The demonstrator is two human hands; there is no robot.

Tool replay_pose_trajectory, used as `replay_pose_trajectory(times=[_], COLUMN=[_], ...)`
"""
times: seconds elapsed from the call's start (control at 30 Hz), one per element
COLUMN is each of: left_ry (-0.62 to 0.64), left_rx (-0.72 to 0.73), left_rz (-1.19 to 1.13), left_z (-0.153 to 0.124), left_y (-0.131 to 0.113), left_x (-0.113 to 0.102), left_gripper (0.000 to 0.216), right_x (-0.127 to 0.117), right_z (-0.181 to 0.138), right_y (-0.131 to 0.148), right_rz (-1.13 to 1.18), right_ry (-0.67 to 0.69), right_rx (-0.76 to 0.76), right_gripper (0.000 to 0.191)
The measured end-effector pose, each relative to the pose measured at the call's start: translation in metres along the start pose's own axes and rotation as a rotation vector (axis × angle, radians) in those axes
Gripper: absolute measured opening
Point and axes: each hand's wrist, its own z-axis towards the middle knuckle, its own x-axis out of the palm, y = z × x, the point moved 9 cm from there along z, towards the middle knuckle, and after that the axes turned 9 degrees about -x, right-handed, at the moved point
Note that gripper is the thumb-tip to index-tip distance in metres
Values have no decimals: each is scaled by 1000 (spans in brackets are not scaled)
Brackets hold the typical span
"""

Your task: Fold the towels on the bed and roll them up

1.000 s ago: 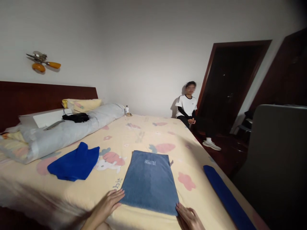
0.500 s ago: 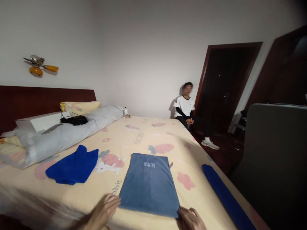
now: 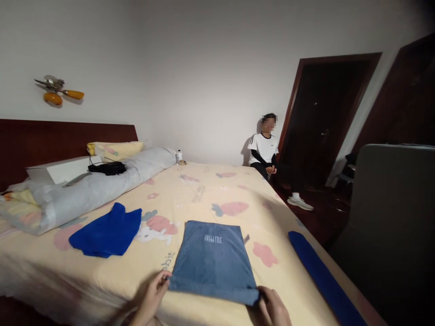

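Note:
A grey-blue towel (image 3: 212,258) with small white lettering lies flat in a folded rectangle on the bed in front of me. Its near edge is turned up in a narrow strip. My left hand (image 3: 155,292) pinches the near left corner. At the near right corner, my right hand (image 3: 273,305) grips the end of the strip, its fingertips partly hidden. A bright blue cloth (image 3: 107,231) lies loosely spread to the left. Along the bed's right edge rests a long, narrow folded blue cloth (image 3: 321,276).
The bed (image 3: 204,188) has a yellow patterned sheet. A rolled grey quilt (image 3: 81,199) carries a white box (image 3: 70,170) and a black item (image 3: 108,168). A small bottle (image 3: 179,156) stands at the far edge. A person (image 3: 264,147) sits beyond; a dark chair back (image 3: 390,217) stands right.
The towel's near edge has been lifted and turned over into a narrow strip, away from me. Both hands stay at its corners, fingers more curled. The view has shifted slightly.

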Motion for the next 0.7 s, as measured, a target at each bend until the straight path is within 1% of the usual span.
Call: replay_pose_trajectory(times=[0.03,0.1,0.2,0.27,0.33,0.4,0.47,0.53,0.6,0.63,0.7], left_ry=[-43,-120,-183,-196,-192,-194,-211,-230,-215,-185,-60], left_rx=[-18,-16,62,148,219,251,249,255,296,339,457], left_rz=[-24,-21,94,226,399,587,733,789,777,760,731], left_z=[3,7,8,7,4,0,-2,-5,-10,-14,-27], left_y=[5,11,12,9,5,3,1,-6,-20,-31,-53], left_x=[2,6,12,17,25,32,34,34,40,47,73], left_gripper=[49,49,34,28,32,37,42,46,50,51,53], right_x=[-1,-1,4,11,17,19,16,15,22,29,50], right_z=[5,12,18,18,17,16,14,12,10,8,6], right_y=[1,0,-5,-7,-9,-10,-10,-6,4,12,33], right_rz=[-13,-46,-118,-176,-238,-296,-342,-352,-315,-285,-229], right_ry=[-6,-22,-23,-7,4,-8,-36,-58,-53,-43,-22], right_rx=[-13,-42,-87,-132,-172,-192,-185,-175,-195,-217,-284], right_gripper=[22,24,22,20,18,18,21,25,27,26,26])
